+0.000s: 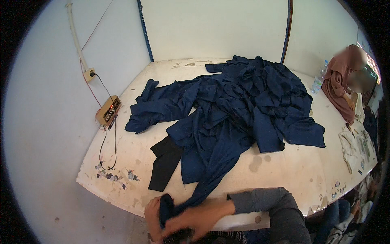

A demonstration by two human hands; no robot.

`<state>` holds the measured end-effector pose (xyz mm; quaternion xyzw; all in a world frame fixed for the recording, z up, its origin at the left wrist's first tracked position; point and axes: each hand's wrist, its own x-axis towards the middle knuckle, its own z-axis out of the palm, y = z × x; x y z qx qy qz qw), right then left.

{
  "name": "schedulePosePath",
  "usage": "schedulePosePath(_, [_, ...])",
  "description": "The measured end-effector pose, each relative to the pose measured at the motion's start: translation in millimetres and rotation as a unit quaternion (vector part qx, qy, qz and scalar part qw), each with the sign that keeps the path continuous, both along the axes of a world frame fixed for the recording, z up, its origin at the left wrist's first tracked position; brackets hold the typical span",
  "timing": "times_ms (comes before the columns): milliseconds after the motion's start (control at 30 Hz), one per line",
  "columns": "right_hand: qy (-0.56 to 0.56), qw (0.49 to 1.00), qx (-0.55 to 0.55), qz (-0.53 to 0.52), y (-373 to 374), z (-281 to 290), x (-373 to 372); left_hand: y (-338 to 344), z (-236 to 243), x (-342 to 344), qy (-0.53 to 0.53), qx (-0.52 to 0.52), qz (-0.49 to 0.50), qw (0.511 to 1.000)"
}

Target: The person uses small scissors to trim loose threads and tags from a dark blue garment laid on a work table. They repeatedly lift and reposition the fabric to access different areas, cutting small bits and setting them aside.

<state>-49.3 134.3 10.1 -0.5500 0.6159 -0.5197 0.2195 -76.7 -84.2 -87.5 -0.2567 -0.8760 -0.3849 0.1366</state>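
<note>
A large heap of navy blue fabric (227,101) lies crumpled over the middle and back of the table. From its near side a long navy garment piece (215,171) trails down to the front edge, where its end stands folded over by my hands. My left hand (152,213) grips that end from the left side. Across it from the right reaches my right hand (201,219), its fingers smeared by motion, close to the cloth and partly overlapping my left hand. Dark material shows below my right hand, too blurred to name. A black fabric piece (164,164) sticks out from under the heap.
A beige control box (109,110) with a looped cable sits at the table's (300,179) left edge, below a wall socket (89,74). A clear plastic bottle (319,78) stands back right. Beside it, another person (339,83) leans over light cloth pieces (350,146).
</note>
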Motion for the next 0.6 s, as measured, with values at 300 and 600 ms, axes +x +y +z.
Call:
schedulePosePath(300, [0.194, 0.530, 0.270, -0.780, 189, -73, -106, -20, -49, -4, -0.034, 0.008, 0.025, 0.999])
schedulePosePath(600, [0.243, 0.547, 0.308, -0.740, 194, -81, -107, 0, -2, -2, -0.117, -0.049, 0.069, 0.990])
